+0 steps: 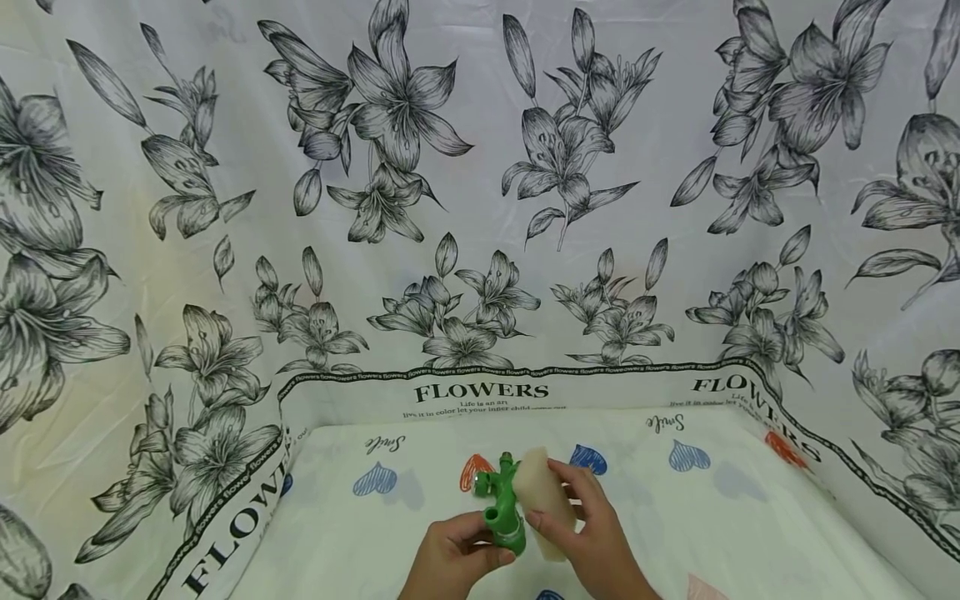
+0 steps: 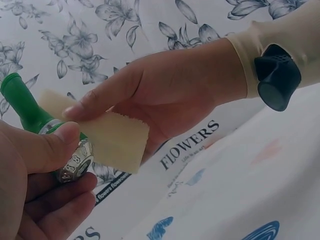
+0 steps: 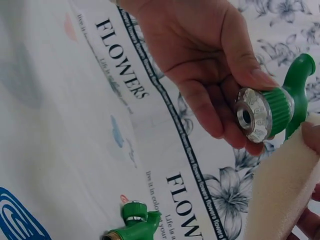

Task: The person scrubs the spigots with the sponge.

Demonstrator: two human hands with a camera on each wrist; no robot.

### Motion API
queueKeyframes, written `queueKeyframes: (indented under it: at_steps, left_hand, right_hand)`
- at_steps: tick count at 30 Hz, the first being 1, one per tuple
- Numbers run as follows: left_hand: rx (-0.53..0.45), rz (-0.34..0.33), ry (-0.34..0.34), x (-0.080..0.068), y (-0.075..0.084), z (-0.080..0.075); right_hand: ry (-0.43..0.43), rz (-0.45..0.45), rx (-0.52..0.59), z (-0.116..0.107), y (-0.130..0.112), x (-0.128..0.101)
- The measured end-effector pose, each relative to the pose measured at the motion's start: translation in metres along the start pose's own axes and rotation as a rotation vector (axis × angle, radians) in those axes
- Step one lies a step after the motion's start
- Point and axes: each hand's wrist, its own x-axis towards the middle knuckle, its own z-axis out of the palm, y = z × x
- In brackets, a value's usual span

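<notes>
My left hand pinches a green tap-like fitting between thumb and fingers. The fitting has a curved spout, a ribbed green collar and a silvery end ring with a hole in it. A cream sponge block is gripped in my right hand, thumb on the near face. The sponge is right beside the fitting, and in the right wrist view its corner overlaps the lower spout. Farther back on the cloth lies a second green fitting with a brass-coloured end.
White cloth with blue and red hearts covers the table. Floral curtains hang behind it and along both sides, with a black lettered border low down. A dark wrist device sits on the right sleeve.
</notes>
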Motion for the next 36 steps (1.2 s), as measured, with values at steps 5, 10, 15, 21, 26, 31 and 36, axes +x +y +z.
queueKeyframes:
  at_steps: [5,10,15,21,26,31,36]
  left_hand:
    - [0.015,-0.027,0.026,0.0,0.0,0.0]
    - [0.012,-0.054,0.041,0.0,0.0,0.0]
    - [0.008,-0.08,0.055,0.002,-0.003,-0.002]
    - [0.046,-0.085,0.114,0.004,-0.007,-0.004]
    - [0.075,-0.086,0.147,0.004,-0.009,-0.007]
    - [0.08,-0.077,0.15,0.005,-0.01,-0.007]
    - [0.042,-0.116,0.143,0.004,-0.01,-0.007]
  right_hand:
    - [-0.023,0.006,0.019,0.003,-0.002,-0.002]
    - [-0.045,-0.015,0.014,0.005,-0.004,-0.005]
    - [-0.098,-0.079,0.013,0.011,-0.003,-0.009]
    - [-0.16,-0.167,0.017,0.016,-0.007,-0.015]
    - [-0.194,-0.197,0.012,0.018,-0.011,-0.018]
    - [-0.192,-0.174,-0.001,0.018,-0.013,-0.016]
    - [-0.186,-0.152,-0.011,0.017,-0.012,-0.012]
